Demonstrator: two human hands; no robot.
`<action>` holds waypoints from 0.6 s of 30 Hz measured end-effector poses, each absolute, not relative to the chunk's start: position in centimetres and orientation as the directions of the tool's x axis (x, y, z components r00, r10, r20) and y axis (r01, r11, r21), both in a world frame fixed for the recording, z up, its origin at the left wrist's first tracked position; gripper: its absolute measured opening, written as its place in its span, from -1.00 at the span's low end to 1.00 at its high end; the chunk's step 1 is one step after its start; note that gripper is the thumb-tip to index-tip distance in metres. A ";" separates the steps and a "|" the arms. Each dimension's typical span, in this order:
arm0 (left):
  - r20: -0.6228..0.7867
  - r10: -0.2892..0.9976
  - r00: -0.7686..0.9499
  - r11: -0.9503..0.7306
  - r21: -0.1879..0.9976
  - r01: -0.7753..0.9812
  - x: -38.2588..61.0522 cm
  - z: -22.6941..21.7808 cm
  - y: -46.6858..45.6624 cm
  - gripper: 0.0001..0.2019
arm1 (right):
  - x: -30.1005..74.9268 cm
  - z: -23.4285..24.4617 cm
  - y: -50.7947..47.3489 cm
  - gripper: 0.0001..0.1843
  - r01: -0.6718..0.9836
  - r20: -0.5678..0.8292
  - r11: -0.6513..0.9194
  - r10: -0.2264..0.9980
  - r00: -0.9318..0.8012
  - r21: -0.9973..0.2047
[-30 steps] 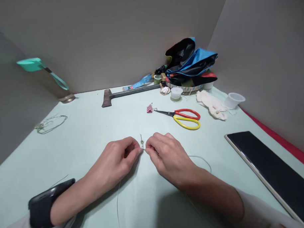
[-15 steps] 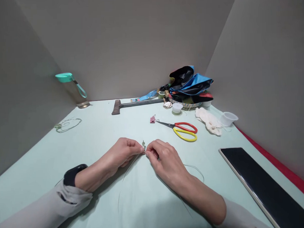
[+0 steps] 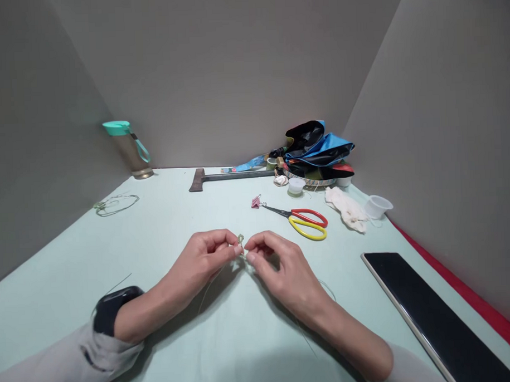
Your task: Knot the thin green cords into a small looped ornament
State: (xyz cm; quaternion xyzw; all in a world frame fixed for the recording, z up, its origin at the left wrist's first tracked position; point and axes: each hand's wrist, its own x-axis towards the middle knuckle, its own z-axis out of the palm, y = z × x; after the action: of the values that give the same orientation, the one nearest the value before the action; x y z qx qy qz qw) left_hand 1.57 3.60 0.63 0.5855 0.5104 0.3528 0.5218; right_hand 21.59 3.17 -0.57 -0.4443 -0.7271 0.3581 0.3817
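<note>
Left hand, fingers pinched together on a thin pale-green wire loop, held up over the pale green worktop between both hands, seemingly for steadiness; right hand curled just beside it, grip unclear.

The thread ran between the left hand and right hand, above the table. From them, the hatchet lay at twelve, the scissors and cloth at two, the tablet at four, the coil at ten, and the bottle at eleven.
</note>
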 end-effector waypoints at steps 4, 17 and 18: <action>-0.139 0.949 0.281 0.076 0.972 0.224 1.9 1.7 1.0 -0.65 | 22.2 1.6 1.8 -0.81 0.243 0.192 0.290 0.914 -0.357 -0.926; -0.114 0.947 0.299 0.073 0.987 0.145 1.2 2.3 -2.5 -0.70 | 22.4 3.0 0.9 -0.77 0.000 0.009 0.010 0.901 -0.433 -1.000; -0.115 0.949 0.294 0.075 0.987 0.143 1.2 2.3 -2.5 -0.71 | 22.4 3.0 0.9 -0.77 -0.009 0.011 0.008 0.901 -0.434 -1.000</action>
State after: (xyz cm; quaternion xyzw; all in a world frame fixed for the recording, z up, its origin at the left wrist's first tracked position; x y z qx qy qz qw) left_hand 1.15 -2.52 2.25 0.5772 0.4730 0.3598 0.5600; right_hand 22.38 0.88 3.03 -0.3719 -0.5994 0.5980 0.3805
